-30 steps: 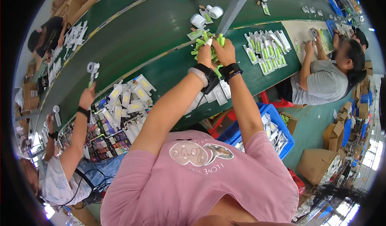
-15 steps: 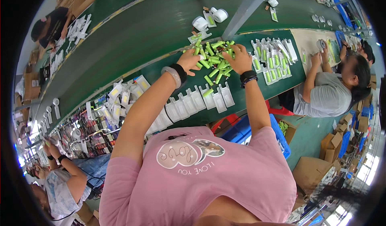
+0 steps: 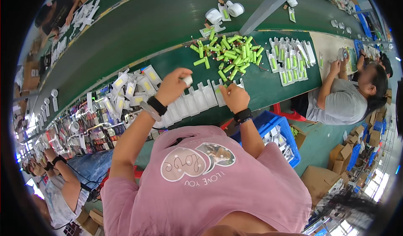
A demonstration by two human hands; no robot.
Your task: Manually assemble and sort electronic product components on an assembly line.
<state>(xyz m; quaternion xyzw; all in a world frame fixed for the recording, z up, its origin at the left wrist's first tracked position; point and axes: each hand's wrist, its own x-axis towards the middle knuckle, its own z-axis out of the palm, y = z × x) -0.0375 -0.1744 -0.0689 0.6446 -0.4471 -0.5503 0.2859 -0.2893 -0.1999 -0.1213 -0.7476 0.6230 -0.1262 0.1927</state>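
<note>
Trays point(image 3: 197, 101), white, in a row on green worktop point(image 3: 268, 85). Right hand point(image 3: 235, 96) on row's right end, fingers curled, grip unclear. Left hand point(image 3: 173, 84) above row, fingers pinching small white piece point(image 3: 187, 80). Green cells point(image 3: 228, 55) heaped beyond row.

A blue crate point(image 3: 280, 129) under the bench — cardboard boxes point(image 3: 325, 178) on the floor.

Green bench point(image 3: 268, 87): loose green cells point(image 3: 228, 55), row of white trays point(image 3: 197, 101).
</note>
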